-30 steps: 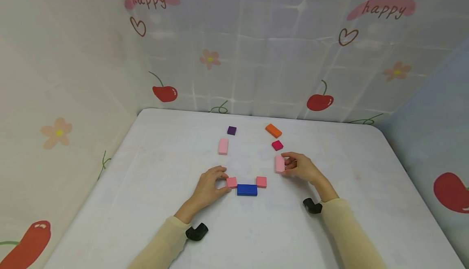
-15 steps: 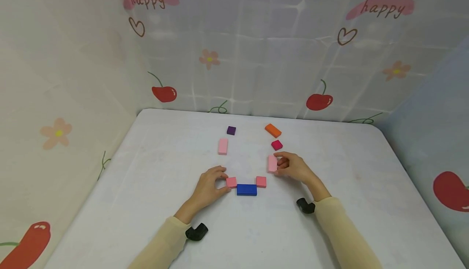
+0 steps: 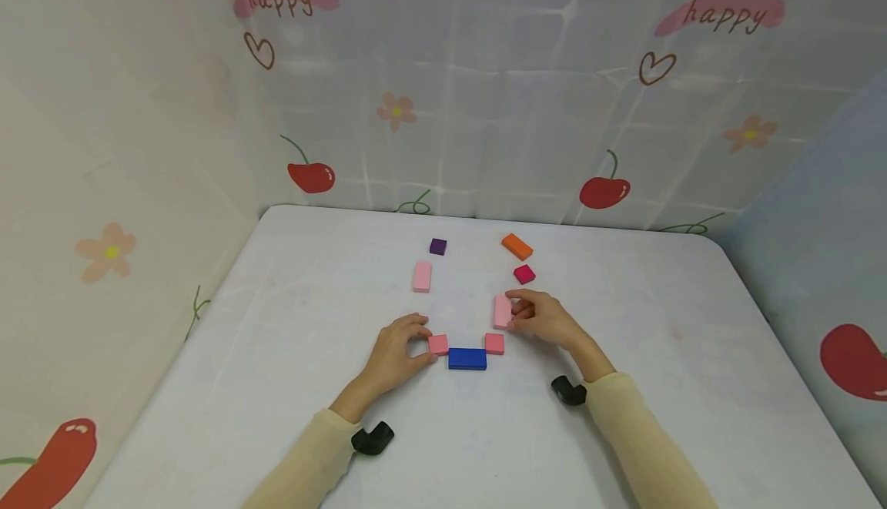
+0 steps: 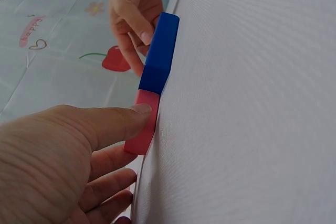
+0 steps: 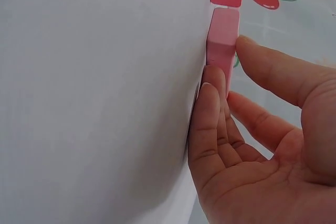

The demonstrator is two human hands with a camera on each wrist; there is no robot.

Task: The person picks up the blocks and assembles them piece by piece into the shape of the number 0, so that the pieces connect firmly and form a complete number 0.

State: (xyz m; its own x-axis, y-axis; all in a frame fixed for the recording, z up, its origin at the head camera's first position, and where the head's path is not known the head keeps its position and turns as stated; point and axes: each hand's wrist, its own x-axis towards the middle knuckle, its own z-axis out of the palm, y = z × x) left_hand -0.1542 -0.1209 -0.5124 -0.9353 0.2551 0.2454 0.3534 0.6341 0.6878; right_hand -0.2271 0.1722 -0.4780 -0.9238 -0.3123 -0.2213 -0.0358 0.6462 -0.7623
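In the head view my left hand (image 3: 391,355) pinches a small coral-pink block (image 3: 438,345) between thumb and index finger. That block touches the left end of a flat blue block (image 3: 467,359). The left wrist view shows my thumb lying on the pink block (image 4: 143,137), beside the blue block (image 4: 160,53). My right hand (image 3: 547,319) holds a light pink oblong block (image 3: 502,312) at its two ends, flat on the table. Just in front of it, another coral-pink block (image 3: 494,344) sits at the blue block's right corner. The light pink block (image 5: 223,27) is partly covered by fingers in the right wrist view.
Farther back on the white table (image 3: 312,286) lie a second light pink block (image 3: 422,276), a dark purple block (image 3: 438,246), an orange block (image 3: 517,246) and a crimson block (image 3: 524,274). A printed curtain (image 3: 471,108) hangs behind the table's back edge.
My right hand has slid the light pink block left along the table, to behind the right coral-pink block. My left hand has stayed in place.
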